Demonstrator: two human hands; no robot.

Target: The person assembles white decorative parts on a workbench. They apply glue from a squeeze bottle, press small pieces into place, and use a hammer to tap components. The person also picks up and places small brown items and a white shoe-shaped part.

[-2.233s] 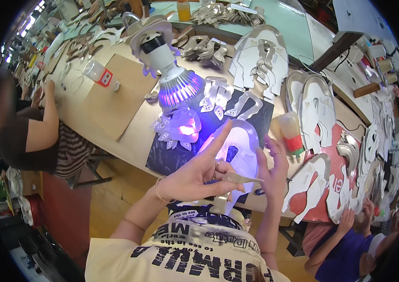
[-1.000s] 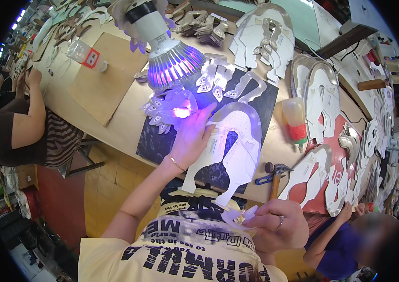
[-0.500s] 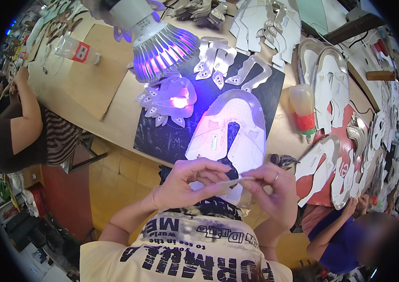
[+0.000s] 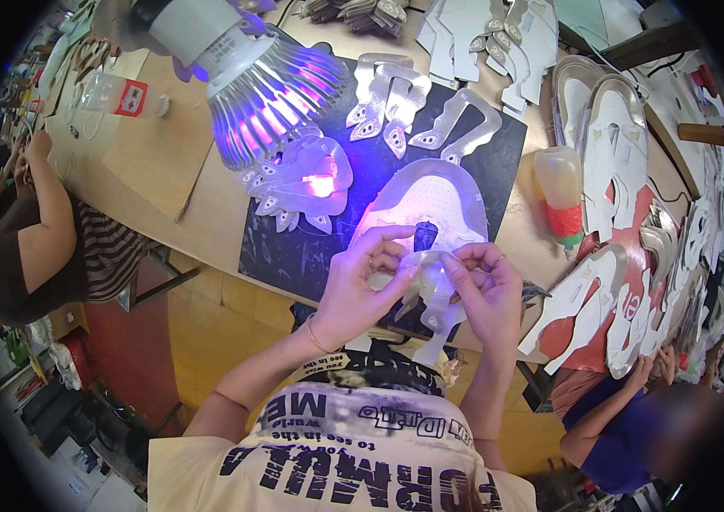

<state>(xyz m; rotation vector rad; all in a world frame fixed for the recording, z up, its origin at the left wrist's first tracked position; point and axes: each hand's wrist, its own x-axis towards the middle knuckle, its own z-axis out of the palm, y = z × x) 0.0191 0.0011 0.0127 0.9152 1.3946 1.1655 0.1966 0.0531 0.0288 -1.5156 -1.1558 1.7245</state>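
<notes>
Between my hands hangs a thin, curved silver shoe piece (image 4: 435,309), its narrow end pointing down toward my shirt. My left hand (image 4: 368,277) pinches its upper edge between thumb and fingers. The right hand (image 4: 490,286), with a ring on it, grips the other side the same way. Just beyond them, a white shoe upper (image 4: 430,185) with a silver toe band lies flat on a black mat (image 4: 281,256); my hands cover its near part. To its left is a fanned pile of silver pieces (image 4: 315,175), lit purple.
A ribbed metal lamp (image 4: 281,90) hangs over the mat's far left. Several loose silver pieces (image 4: 392,94) lie behind the upper. A squeeze bottle (image 4: 559,196) stands at the right, beside more uppers (image 4: 616,128). Another bottle (image 4: 119,96) lies far left. People sit at both sides.
Both hands have moved away from my body, over the near part of the upper. The silver piece has turned from edge-on to showing its flat face.
</notes>
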